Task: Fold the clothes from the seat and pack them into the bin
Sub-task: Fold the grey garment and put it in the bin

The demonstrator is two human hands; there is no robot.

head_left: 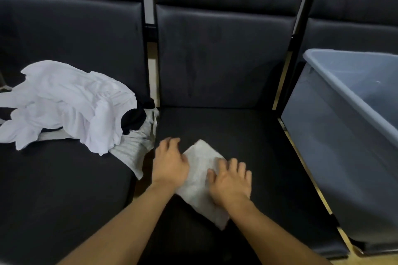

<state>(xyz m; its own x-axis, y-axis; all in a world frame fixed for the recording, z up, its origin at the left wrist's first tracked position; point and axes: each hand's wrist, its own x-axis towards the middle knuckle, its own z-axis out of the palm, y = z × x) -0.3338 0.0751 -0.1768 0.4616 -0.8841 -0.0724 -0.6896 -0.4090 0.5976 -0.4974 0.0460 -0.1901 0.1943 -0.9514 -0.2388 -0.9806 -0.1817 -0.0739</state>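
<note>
Pressing small folded light-grey cloth (202, 180) flat, my left hand (170, 164) and right hand (230, 183) both spread; left of them white-and-grey clothes pile (71, 105) unfolded, right grey-blue plastic bin (349, 127) looks empty.

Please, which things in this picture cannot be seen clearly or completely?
- Bin, head view: right part cut off by the frame edge; its bottom unclear.
- Pile of clothes: left end cut off; lower garments covered by white ones.
- Folded cloth: partly hidden under left hand and right hand.

A folded light-grey cloth (201, 180) lies flat on the middle seat (258, 157), the grey bin (336, 127) just beside it.
</note>
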